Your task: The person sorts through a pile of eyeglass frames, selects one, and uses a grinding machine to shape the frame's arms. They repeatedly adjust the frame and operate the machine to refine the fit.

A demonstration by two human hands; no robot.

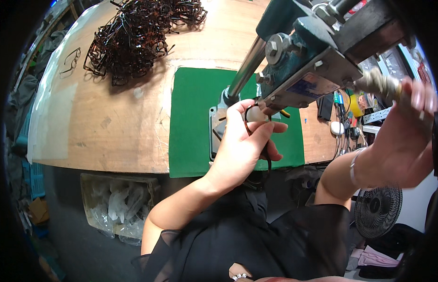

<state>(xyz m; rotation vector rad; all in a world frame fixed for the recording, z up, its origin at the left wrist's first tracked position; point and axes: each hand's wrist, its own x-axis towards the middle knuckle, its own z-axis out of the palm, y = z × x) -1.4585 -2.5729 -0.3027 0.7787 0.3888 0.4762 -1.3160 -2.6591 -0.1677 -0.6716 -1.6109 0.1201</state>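
Note:
My left hand [246, 141] holds a dark eyeglass frame [247, 125] around a white rounded piece [256, 115] under the head of a teal hand press [301, 75]. Its fingers are curled on the frame, and part of the frame hangs below them. The press's steel column [246, 69] rises from a base plate [214, 134] on a green mat [191, 108]. My right hand [407, 131] is raised at the right, fingers closed round the press's cloth-wrapped lever handle [381, 84].
A wooden bench [111, 131] carries a heap of tortoiseshell glasses frames [129, 42] and a single pair [71, 61] at back left. Tools and cables [339, 113] lie at right. A crate of plastic bags [118, 202] sits below left; a fan [376, 211] stands low at right.

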